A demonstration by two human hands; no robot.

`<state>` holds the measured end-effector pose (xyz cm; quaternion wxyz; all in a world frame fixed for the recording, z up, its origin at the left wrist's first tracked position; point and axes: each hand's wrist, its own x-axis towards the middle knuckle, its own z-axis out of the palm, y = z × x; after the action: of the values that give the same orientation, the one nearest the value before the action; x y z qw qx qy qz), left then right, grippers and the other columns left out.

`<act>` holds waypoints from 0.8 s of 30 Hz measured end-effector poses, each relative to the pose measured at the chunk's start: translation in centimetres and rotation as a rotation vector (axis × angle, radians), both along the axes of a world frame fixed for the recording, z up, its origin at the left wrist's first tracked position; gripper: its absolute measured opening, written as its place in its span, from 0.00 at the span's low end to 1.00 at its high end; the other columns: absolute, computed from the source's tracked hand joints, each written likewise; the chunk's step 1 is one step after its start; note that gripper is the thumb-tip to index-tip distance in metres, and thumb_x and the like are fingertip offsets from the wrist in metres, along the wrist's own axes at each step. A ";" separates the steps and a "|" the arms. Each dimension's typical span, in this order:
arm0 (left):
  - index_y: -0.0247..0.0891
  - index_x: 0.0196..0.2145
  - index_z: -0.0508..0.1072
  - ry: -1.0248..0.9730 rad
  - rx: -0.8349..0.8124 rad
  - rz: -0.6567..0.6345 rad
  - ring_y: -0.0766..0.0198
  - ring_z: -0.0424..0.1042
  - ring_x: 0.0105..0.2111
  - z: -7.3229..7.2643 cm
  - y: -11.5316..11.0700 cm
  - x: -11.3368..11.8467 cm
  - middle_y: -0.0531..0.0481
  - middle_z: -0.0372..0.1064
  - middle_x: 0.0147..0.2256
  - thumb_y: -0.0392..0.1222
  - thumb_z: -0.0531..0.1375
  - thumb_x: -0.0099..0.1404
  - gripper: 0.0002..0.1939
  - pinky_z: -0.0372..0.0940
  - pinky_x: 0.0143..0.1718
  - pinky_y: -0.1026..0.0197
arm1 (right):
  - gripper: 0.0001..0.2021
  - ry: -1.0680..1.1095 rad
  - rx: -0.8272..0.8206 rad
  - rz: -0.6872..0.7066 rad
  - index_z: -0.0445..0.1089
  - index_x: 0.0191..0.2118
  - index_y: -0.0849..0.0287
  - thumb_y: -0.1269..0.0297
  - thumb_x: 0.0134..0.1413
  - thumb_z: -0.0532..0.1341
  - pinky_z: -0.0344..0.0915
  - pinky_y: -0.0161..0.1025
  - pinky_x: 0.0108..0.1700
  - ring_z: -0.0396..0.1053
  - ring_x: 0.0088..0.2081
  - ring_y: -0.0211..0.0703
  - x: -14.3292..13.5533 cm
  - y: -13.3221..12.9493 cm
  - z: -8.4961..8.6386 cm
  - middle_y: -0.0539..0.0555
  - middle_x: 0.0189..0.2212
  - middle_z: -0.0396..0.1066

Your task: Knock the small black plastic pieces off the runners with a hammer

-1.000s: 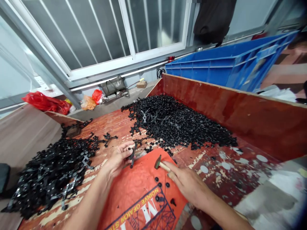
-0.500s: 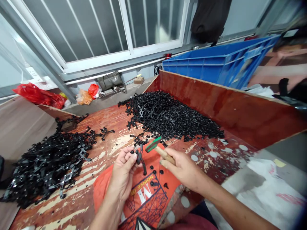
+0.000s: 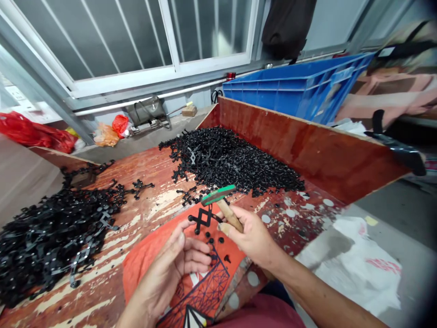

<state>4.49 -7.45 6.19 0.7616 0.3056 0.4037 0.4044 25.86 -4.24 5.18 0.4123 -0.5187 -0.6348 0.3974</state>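
Note:
My right hand is wrapped around the wooden handle of a small hammer with a green-edged head. Just under the hammer head is a black scissor-shaped linkage of crossed links; one end lies close to my right fingertips. My left hand is open, palm turned inward and fingers spread, its index fingertip close to the linkage's left end. Whether either hand touches the linkage, I cannot tell. Several small black caps and a black pin-like piece lie on the orange printed cloth below.
A large heap of black parts fills the back of the worn red board, and a heap of linkages lies at left. A low wooden wall runs along the right, with a blue crate behind. A white sack lies at right.
My left hand has come away from the black linkage and its fingers have opened. The linkage now shows spread out under the hammer. The view has shifted slightly to the right.

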 end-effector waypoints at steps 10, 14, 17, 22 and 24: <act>0.36 0.55 0.69 -0.102 -0.135 0.121 0.59 0.76 0.33 1.2 -1.0 1.7 0.42 0.75 0.36 0.42 0.64 0.64 0.22 0.73 0.34 0.59 | 0.24 -0.405 0.574 0.140 0.71 0.53 0.56 0.79 0.51 0.56 0.68 0.37 0.37 0.74 0.37 0.44 -0.4 -2.3 -0.4 0.55 0.43 0.74; 0.36 0.47 0.74 -0.023 -0.027 0.179 0.62 0.73 0.35 0.9 -0.9 0.3 0.44 0.73 0.38 0.41 0.66 0.61 0.16 0.73 0.32 0.63 | 0.32 -0.222 0.563 0.087 0.62 0.64 0.53 0.81 0.54 0.55 0.67 0.38 0.51 0.71 0.51 0.45 1.0 -1.8 -0.3 0.56 0.54 0.69; 0.39 0.50 0.73 0.160 0.101 0.227 0.62 0.72 0.36 0.5 -0.8 0.1 0.45 0.73 0.40 0.44 0.67 0.60 0.21 0.71 0.32 0.65 | 0.21 -0.102 0.449 0.034 0.71 0.55 0.53 0.77 0.57 0.58 0.69 0.38 0.48 0.73 0.46 0.44 1.9 -1.4 0.3 0.54 0.46 0.74; 0.41 0.47 0.74 0.451 0.267 0.291 0.61 0.74 0.40 -0.5 -0.7 1.5 0.47 0.73 0.46 0.47 0.68 0.57 0.20 0.72 0.37 0.65 | 0.07 0.107 0.034 0.063 0.77 0.40 0.55 0.65 0.59 0.62 0.70 0.38 0.40 0.74 0.38 0.45 0.9 -1.7 1.1 0.51 0.34 0.76; 0.41 0.48 0.74 0.471 0.301 0.296 0.60 0.75 0.41 -1.2 -0.6 2.3 0.47 0.73 0.48 0.47 0.66 0.59 0.20 0.72 0.40 0.63 | 0.08 0.195 -0.096 0.093 0.76 0.40 0.56 0.61 0.60 0.61 0.71 0.38 0.38 0.74 0.35 0.45 -0.1 -1.8 1.0 0.51 0.31 0.76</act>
<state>6.84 -8.06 4.94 0.5261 0.4382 0.5448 0.4842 25.80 -6.04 6.16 0.4279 -0.4666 -0.5953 0.4947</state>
